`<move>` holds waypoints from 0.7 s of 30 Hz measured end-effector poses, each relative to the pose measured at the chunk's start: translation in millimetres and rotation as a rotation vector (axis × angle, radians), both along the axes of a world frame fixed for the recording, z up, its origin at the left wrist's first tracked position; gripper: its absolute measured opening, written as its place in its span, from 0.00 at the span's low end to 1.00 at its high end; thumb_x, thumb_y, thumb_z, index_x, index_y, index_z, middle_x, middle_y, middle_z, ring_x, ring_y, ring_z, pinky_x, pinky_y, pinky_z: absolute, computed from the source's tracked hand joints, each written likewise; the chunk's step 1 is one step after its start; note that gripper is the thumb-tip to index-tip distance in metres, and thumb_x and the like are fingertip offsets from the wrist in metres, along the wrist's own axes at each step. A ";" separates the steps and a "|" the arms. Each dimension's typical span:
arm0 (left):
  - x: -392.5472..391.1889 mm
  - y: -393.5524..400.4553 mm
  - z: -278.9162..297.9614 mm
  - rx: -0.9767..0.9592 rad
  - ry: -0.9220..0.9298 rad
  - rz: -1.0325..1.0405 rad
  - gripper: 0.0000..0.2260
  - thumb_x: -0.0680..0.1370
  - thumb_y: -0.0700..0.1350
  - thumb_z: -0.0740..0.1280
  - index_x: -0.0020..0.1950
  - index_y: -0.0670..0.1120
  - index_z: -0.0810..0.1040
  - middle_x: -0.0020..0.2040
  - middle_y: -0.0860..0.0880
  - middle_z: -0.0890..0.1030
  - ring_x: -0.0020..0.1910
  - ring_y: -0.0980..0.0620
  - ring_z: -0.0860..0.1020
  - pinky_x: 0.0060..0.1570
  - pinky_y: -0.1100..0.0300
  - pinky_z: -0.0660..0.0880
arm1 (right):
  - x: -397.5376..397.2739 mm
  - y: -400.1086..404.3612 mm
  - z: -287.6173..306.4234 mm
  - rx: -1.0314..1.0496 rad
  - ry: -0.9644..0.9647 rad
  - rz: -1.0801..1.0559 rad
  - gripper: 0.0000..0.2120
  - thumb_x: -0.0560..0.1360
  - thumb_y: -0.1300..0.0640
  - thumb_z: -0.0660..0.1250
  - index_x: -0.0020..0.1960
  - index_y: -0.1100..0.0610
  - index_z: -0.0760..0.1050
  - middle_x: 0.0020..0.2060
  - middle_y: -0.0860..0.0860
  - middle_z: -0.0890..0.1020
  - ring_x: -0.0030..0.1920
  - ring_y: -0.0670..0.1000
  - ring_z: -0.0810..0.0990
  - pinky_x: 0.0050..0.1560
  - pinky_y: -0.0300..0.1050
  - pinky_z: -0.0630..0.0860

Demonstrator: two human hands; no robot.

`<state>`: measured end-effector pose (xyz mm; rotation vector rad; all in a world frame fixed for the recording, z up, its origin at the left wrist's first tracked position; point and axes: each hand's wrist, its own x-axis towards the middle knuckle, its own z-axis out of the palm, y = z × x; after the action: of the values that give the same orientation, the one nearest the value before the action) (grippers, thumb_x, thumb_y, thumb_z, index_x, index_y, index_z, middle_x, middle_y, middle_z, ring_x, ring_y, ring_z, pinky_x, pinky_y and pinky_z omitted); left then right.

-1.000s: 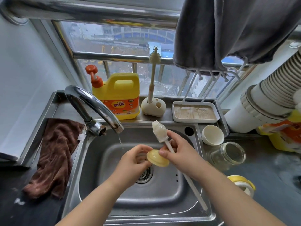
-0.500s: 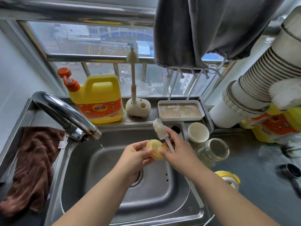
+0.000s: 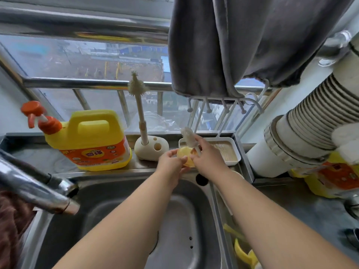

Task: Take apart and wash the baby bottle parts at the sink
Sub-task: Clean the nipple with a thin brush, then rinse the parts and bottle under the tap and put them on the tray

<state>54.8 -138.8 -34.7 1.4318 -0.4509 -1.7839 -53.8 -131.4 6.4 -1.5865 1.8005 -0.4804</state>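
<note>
Yellow plastic marks the gripped piece: a round bottle cap [image 3: 186, 157], held up over the back rim of the steel sink [image 3: 120, 200], higher and farther back than half a second ago, when it sat over the basin. Left of the grip stand one brown cloth [image 3: 9, 220], one faucet [image 3: 37, 191], one yellow detergent jug [image 3: 93, 140] and one bristle brush in its cream holder [image 3: 150, 148]. The left hand [image 3: 171, 162] curls its fingers round the cap's near edge. The right hand [image 3: 206, 157] touches the cap's far side with its fingertips while pinching one white bottle brush [image 3: 189, 137], head pointing up. Just behind the grip sits one white drying tray [image 3: 231, 152]; above hangs one grey cloth [image 3: 242, 45]. Right of it lies one ribbed duct [image 3: 310, 129].
</note>
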 end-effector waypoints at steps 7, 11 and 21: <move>-6.9 -21.3 -17.8 0.015 -0.221 -0.064 0.16 0.78 0.37 0.65 0.66 0.40 0.72 0.56 0.41 0.78 0.51 0.45 0.79 0.49 0.54 0.79 | -10.2 -6.2 1.7 0.044 0.117 0.071 0.26 0.78 0.63 0.59 0.74 0.50 0.62 0.64 0.56 0.75 0.62 0.56 0.73 0.56 0.42 0.67; -10.0 -22.9 -17.8 0.015 -0.372 -0.122 0.18 0.78 0.39 0.65 0.68 0.42 0.70 0.52 0.44 0.77 0.54 0.44 0.77 0.51 0.50 0.78 | -17.1 7.2 20.4 0.038 0.125 0.056 0.26 0.78 0.65 0.59 0.74 0.49 0.62 0.64 0.55 0.75 0.64 0.55 0.72 0.58 0.42 0.67; -5.2 119.2 0.9 -0.632 -0.807 -0.643 0.10 0.76 0.40 0.66 0.55 0.51 0.75 0.43 0.54 0.76 0.40 0.60 0.74 0.41 0.72 0.69 | -77.0 129.0 65.1 -0.028 -0.085 -0.125 0.23 0.80 0.56 0.60 0.69 0.33 0.64 0.55 0.40 0.77 0.46 0.35 0.75 0.40 0.21 0.68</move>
<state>49.6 -19.7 -33.7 1.5565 -1.8754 -1.1964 -130.8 -2.4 71.5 -1.4554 1.8423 -0.6238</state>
